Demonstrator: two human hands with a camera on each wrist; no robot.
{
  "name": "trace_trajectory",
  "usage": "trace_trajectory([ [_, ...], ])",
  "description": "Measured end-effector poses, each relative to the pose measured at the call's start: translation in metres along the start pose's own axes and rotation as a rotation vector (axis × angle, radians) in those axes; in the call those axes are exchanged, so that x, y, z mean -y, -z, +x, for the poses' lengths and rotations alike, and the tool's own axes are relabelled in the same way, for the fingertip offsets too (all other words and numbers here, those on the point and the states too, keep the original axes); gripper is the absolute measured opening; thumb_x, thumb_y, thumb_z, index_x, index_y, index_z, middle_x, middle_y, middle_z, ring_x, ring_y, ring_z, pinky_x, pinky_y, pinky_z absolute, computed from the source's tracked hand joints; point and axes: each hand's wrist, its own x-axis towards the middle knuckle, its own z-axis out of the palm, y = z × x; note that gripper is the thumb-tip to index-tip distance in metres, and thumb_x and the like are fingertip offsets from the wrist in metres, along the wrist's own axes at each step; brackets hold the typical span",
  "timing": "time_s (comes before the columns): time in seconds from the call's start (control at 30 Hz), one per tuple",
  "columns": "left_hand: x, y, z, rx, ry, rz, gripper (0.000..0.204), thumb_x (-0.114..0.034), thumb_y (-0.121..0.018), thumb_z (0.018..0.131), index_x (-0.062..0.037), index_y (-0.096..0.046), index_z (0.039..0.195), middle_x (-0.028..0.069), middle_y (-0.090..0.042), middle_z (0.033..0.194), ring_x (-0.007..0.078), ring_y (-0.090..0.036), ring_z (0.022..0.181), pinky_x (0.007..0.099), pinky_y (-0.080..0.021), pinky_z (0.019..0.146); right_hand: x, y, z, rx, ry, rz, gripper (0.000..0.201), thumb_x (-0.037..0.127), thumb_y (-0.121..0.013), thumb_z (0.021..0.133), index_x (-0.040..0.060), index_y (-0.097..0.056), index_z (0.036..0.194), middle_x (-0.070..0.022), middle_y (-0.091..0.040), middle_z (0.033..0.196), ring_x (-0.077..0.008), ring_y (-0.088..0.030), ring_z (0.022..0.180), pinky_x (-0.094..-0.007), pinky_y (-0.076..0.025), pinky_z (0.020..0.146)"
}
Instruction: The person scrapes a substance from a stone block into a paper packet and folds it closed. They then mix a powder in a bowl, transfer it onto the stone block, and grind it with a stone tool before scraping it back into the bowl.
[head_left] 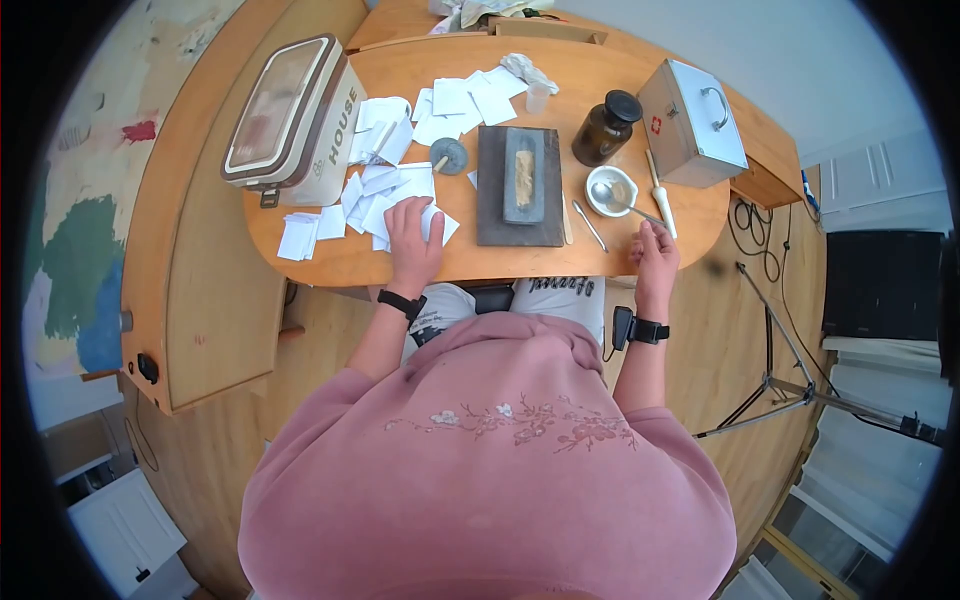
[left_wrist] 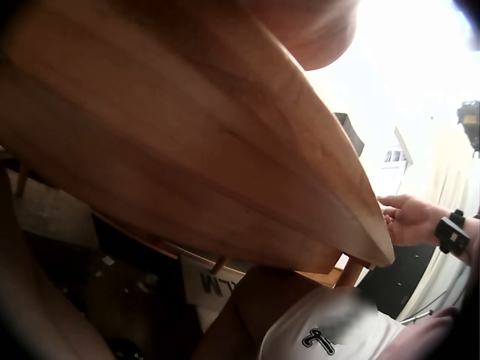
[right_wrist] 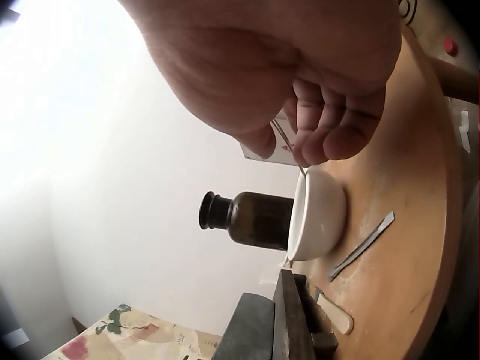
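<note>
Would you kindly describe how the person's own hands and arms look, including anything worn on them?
The left hand and right hand wear no gloves. A black strap circles the left wrist; a second black strap, with a boxy black device, circles the right. Dusty-pink fabric sleeves end around the elbows.

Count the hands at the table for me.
2: the left hand, at the white papers, and the right hand, holding a metal spoon that dips into the white bowl. No others show.
</note>
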Motion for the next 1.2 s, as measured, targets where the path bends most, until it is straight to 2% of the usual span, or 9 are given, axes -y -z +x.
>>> trace_trajectory([
  [0.1, 0.0, 0.0, 0.0, -0.001, -0.001, -0.003, 0.03, -0.017, -0.071, 0.107, -0.0012, -0.068, 0.131, 0.0194, -0.068, 0.129, 0.041, -0.057, 0.122, 0.0513, -0.043, 0.11, 0.007, -0.001, -0.005, -0.023, -0.075, -0.159, 0.034, 0.029, -0.079, 0.11, -0.002, -0.074, 0.124, -0.0014, -0.071, 0.088, -0.0048, -0.058, 0.067, -0.0244, -0.047, 0.059],
  [0.2, 0.001, 0.0, 0.0, -0.005, 0.005, -0.003, 0.03, -0.017, -0.071, 0.107, -0.0014, -0.068, 0.132, 0.0196, -0.068, 0.128, 0.0412, -0.057, 0.123, 0.0512, -0.043, 0.11, 0.001, 0.003, 0.005, -0.126, -0.001, -0.13, 0.033, 0.029, -0.082, 0.107, -0.0025, -0.078, 0.116, -0.0013, -0.071, 0.084, -0.0072, -0.059, 0.064, -0.0269, -0.049, 0.058],
  [0.27, 0.0, 0.001, -0.001, -0.002, 0.017, -0.006, 0.03, -0.017, -0.072, 0.107, -0.0014, -0.068, 0.132, 0.0197, -0.068, 0.128, 0.0412, -0.057, 0.123, 0.0512, -0.043, 0.11, 0.004, 0.008, 0.01, -0.014, 0.082, -0.576, 0.027, 0.023, -0.084, 0.102, -0.0029, -0.08, 0.104, -0.0046, -0.075, 0.079, -0.0119, -0.064, 0.063, -0.0324, -0.053, 0.062],
  [0.3, -0.001, 0.001, 0.0, 0.001, 0.027, -0.009, 0.03, -0.017, -0.072, 0.107, -0.0014, -0.069, 0.132, 0.0197, -0.068, 0.128, 0.0412, -0.057, 0.123, 0.0511, -0.043, 0.11, 0.001, 0.007, 0.009, -0.015, 0.081, -0.575, 0.027, 0.023, -0.084, 0.102, -0.0029, -0.08, 0.104, -0.0046, -0.075, 0.079, -0.0119, -0.064, 0.063, -0.0324, -0.053, 0.062],
  [0.37, 0.0, 0.0, 0.0, 0.003, 0.022, -0.003, 0.03, -0.017, -0.072, 0.107, -0.0014, -0.069, 0.132, 0.0197, -0.068, 0.129, 0.0412, -0.057, 0.123, 0.051, -0.043, 0.11, 0.009, -0.008, -0.007, 0.199, 0.245, -0.701, 0.022, 0.018, -0.085, 0.096, -0.003, -0.079, 0.098, -0.0119, -0.077, 0.076, -0.0195, -0.07, 0.066, -0.0382, -0.057, 0.066],
  [0.4, 0.0, -0.001, 0.0, 0.001, 0.021, 0.007, 0.03, -0.017, -0.072, 0.107, -0.0014, -0.069, 0.132, 0.0197, -0.068, 0.129, 0.0412, -0.057, 0.123, 0.0509, -0.043, 0.11, 0.002, -0.012, -0.009, 0.215, 0.305, -0.787, 0.02, 0.016, -0.085, 0.093, -0.0015, -0.078, 0.099, -0.0177, -0.077, 0.082, -0.0298, -0.075, 0.073, -0.0429, -0.058, 0.07],
  [0.43, -0.001, -0.001, 0.0, 0.003, 0.023, 0.006, 0.03, -0.017, -0.072, 0.107, -0.0014, -0.069, 0.132, 0.0197, -0.068, 0.129, 0.0412, -0.057, 0.123, 0.0509, -0.043, 0.11, -0.004, -0.017, -0.012, 0.215, 0.303, -0.789, 0.02, 0.016, -0.085, 0.093, -0.0015, -0.078, 0.099, -0.0177, -0.077, 0.082, -0.0298, -0.075, 0.073, -0.0429, -0.058, 0.07],
  [0.53, -0.001, 0.001, -0.001, 0.002, 0.032, -0.007, 0.03, -0.017, -0.072, 0.107, -0.0014, -0.069, 0.132, 0.0195, -0.068, 0.13, 0.0411, -0.056, 0.124, 0.0507, -0.043, 0.111, -0.011, -0.028, -0.016, 0.186, 0.27, -0.929, 0.015, 0.014, -0.082, 0.095, -0.0002, -0.076, 0.097, -0.0202, -0.077, 0.095, -0.0428, -0.074, 0.091, -0.0512, -0.06, 0.08],
  [1.2, 0.0, 0.0, 0.0, 0.014, 0.01, 0.006, 0.029, -0.015, -0.07, 0.109, -0.0005, -0.068, 0.134, 0.0193, -0.069, 0.129, 0.0395, -0.058, 0.122, 0.049, -0.043, 0.109, -0.017, -0.028, -0.02, 0.224, 0.331, -1.063, 0.014, 0.013, -0.076, 0.099, 0.0006, -0.071, 0.099, -0.0221, -0.074, 0.104, -0.0461, -0.073, 0.097, -0.0549, -0.06, 0.085],
])
